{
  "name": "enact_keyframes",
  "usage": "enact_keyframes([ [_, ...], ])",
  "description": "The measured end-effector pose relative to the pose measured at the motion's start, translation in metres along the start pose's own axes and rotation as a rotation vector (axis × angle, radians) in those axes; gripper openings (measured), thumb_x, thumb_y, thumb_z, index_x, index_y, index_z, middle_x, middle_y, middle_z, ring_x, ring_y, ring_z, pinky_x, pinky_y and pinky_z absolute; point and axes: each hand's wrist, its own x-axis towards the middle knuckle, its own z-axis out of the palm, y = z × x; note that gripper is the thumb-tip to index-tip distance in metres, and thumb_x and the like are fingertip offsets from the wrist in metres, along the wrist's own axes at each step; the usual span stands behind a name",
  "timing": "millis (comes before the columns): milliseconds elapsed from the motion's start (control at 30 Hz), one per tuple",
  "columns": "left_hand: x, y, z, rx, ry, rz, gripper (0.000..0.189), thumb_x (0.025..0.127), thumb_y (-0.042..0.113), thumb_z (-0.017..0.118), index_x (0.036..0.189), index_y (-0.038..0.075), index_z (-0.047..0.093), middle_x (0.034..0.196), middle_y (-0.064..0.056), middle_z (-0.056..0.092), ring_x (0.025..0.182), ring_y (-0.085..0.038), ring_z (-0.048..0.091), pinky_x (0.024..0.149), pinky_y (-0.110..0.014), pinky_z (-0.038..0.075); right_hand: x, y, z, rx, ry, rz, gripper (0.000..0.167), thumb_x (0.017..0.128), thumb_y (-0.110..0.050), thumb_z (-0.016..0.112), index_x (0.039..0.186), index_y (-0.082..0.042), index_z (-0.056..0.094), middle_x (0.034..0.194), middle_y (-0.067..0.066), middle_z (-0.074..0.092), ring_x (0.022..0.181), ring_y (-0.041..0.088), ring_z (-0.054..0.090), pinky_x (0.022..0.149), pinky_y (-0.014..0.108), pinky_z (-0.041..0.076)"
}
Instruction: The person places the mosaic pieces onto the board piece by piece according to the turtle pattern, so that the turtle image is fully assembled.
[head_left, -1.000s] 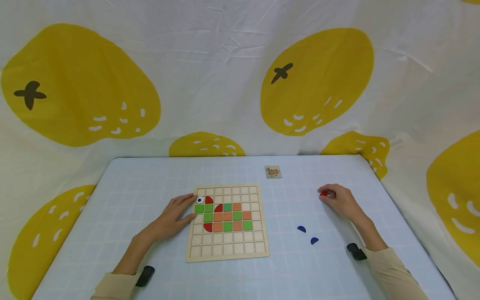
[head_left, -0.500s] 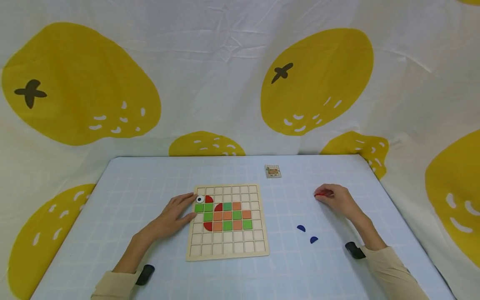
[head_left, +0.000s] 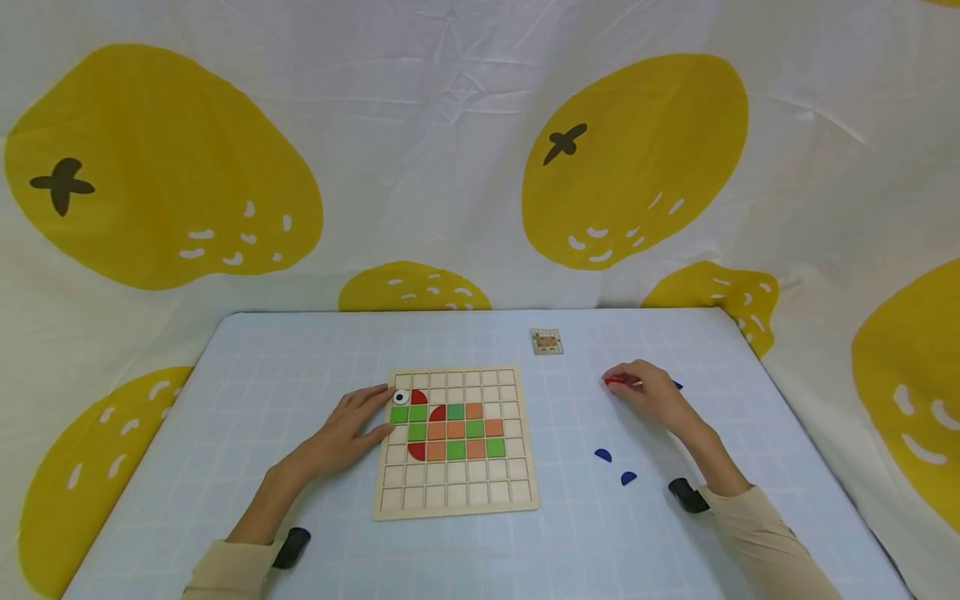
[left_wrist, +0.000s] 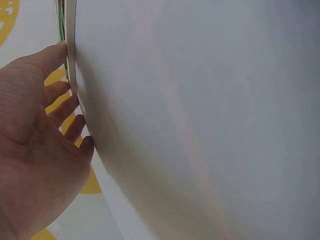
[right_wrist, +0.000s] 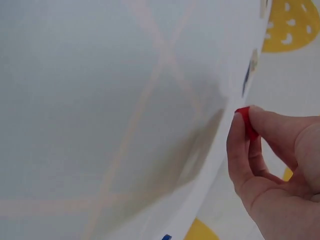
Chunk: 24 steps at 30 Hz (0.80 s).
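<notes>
A wooden grid board (head_left: 456,497) lies left of the table's middle, partly filled with green and orange square tiles, red quarter-round tiles and a white eye tile (head_left: 401,397). My left hand (head_left: 341,437) rests at the board's left edge, fingers extended, the tips touching the rim; the left wrist view shows the thumb and fingers along the board's side (left_wrist: 71,45). My right hand (head_left: 651,400) is above the table right of the board. Its thumb and fingers pinch a small red tile (right_wrist: 247,122), mostly covered by the fingertips.
Two blue half-round tiles (head_left: 603,455) lie between the board and my right forearm. Another blue piece (head_left: 678,385) shows partly behind the right hand. A small picture card (head_left: 547,342) lies near the table's far edge.
My right hand has moved left toward the board with the red tile, uncovering a blue piece behind it. The left hand stays at the board's edge.
</notes>
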Motion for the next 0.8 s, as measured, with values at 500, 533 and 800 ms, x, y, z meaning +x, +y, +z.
enact_keyframes([
  [500,0.001,-0.003,0.001,-0.003,-0.002,0.002,0.063,0.104,0.028,0.064,0.158,0.007,0.040,0.161,-0.019,0.036,0.146,-0.042,0.029,0.114,-0.066,0.031,0.020,-0.027,0.028,0.104,-0.012,-0.004,0.018,0.096,-0.004,0.071,0.114,-0.001,0.070,0.109,0.012,0.070,0.098,0.027,0.064,0.093,0.048,0.057],
  [533,0.001,-0.003,0.001,-0.004,-0.002,0.001,0.063,0.104,0.028,0.064,0.158,0.007,0.041,0.161,-0.019,0.036,0.146,-0.042,0.029,0.114,-0.066,0.031,0.022,-0.030,0.030,0.109,-0.013,-0.007,0.018,0.096,-0.004,0.072,0.114,-0.001,0.070,0.109,0.011,0.070,0.098,0.027,0.064,0.092,0.047,0.058],
  [800,0.002,-0.004,0.002,0.005,-0.002,-0.007,0.063,0.103,0.028,0.065,0.158,0.008,0.040,0.160,-0.019,0.036,0.146,-0.042,0.029,0.114,-0.065,0.031,0.033,-0.048,0.046,0.165,-0.024,-0.063,0.016,0.094,-0.003,0.074,0.109,0.001,0.070,0.102,0.009,0.071,0.093,0.025,0.066,0.091,0.044,0.058],
])
